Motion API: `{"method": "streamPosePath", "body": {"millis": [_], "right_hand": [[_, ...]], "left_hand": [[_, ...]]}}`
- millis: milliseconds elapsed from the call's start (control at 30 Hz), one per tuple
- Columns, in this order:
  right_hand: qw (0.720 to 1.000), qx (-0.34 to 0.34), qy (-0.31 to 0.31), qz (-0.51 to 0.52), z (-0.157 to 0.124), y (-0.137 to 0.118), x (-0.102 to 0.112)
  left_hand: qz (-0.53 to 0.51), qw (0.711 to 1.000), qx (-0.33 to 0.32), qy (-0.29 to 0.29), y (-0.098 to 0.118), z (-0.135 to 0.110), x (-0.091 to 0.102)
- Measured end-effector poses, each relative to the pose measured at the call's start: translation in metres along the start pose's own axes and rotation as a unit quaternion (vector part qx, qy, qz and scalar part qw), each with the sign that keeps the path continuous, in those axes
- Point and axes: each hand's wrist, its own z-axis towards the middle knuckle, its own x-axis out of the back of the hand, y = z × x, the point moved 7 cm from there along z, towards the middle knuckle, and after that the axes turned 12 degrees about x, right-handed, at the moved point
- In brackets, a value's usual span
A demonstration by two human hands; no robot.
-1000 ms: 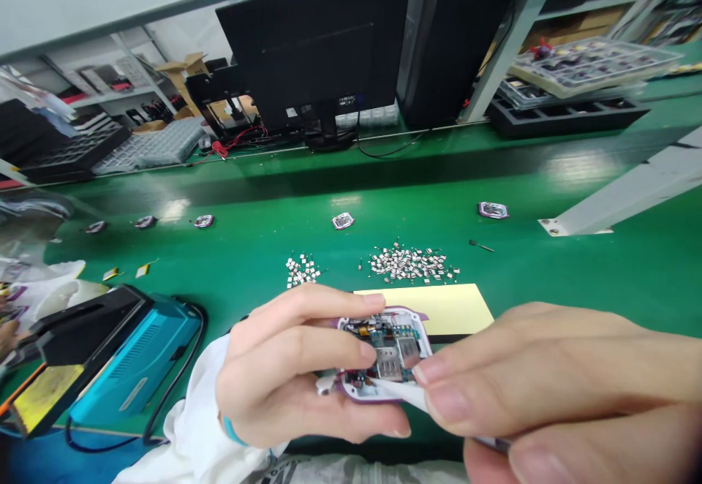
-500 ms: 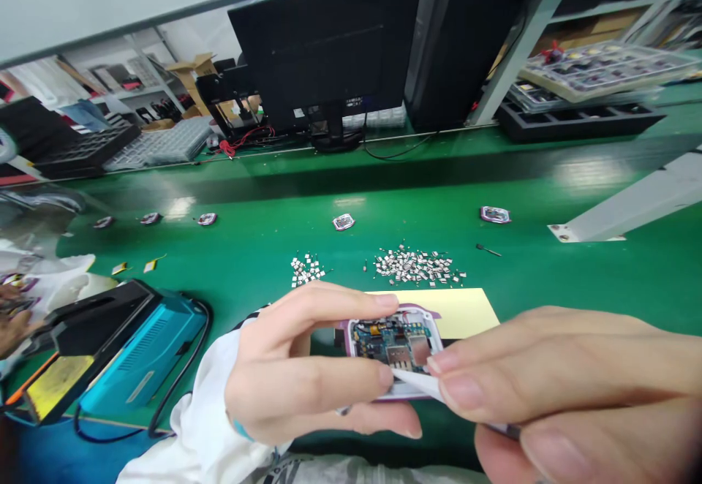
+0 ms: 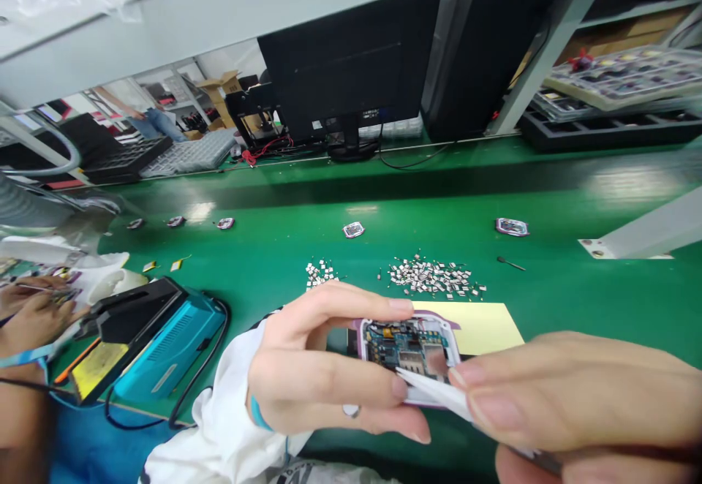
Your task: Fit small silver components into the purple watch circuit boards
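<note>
My left hand (image 3: pixel 318 378) grips a small purple-and-white device case (image 3: pixel 450 341) by its edges, the open side facing up. Inside it a circuit board (image 3: pixel 392 352) shows, with silver metal parts. A small silvery piece (image 3: pixel 351 411) shows between the lower fingers; its kind I cannot tell. My right hand (image 3: pixel 570 403) is closed around pale pointed tweezers (image 3: pixel 439 392). Their tip is at the near side of the board, close to my left fingertip. Whether the tip pinches anything is too small to see.
Beyond my hands lie a yellow paper sheet (image 3: pixel 488 327) and a pile of small silvery parts (image 3: pixel 431 277). More device cases (image 3: pixel 354 229) stand in a row. A teal soldering station (image 3: pixel 170 352) is at left, near a co-worker's hands (image 3: pixel 38 308). A white post (image 3: pixel 658 228) rises at right.
The whole view has shifted, so the bench and my hands sit further right and slightly lower. More of the co-worker's hands and arm shows. My grip on the case and tweezers looks the same.
</note>
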Motion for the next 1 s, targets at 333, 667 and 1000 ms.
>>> {"method": "streamPosePath", "body": {"millis": [333, 667, 1000], "right_hand": [[0.996, 0.046, -0.069, -0.043, 0.004, -0.011, -0.001], [0.988, 0.063, -0.137, -0.025, 0.005, -0.024, 0.0], [0.992, 0.046, -0.115, -0.024, 0.007, -0.02, 0.0]], "left_hand": [[0.04, 0.999, -0.006, -0.003, 0.0, 0.006, 0.001], [0.075, 0.997, 0.02, -0.008, 0.002, 0.012, -0.003], [0.075, 0.997, 0.03, -0.006, 0.003, 0.012, -0.003]]}}
